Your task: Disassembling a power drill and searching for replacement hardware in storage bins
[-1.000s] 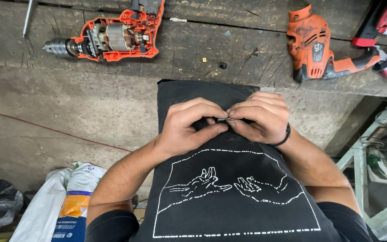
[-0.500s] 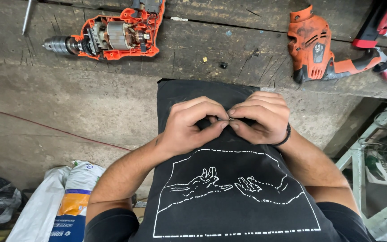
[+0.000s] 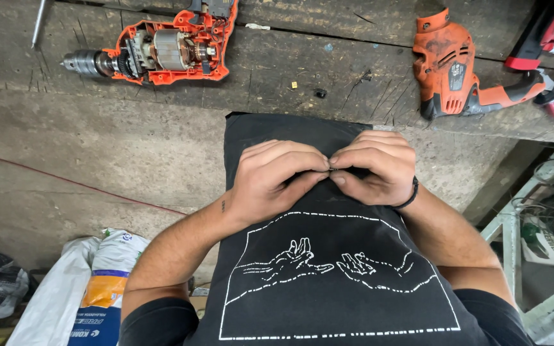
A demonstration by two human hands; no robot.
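Small metal part [image 3: 330,168], mostly hidden, sits pinched between the fingertips of the left hand [image 3: 277,182] and right hand [image 3: 373,168], both curled closed on it before the chest, likely for control. An opened drill [image 3: 161,51] lies on the desk [image 3: 129,141].

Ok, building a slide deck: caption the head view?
Both hands, left and right, pinch a tiny part below an opened orange drill on the workbench.
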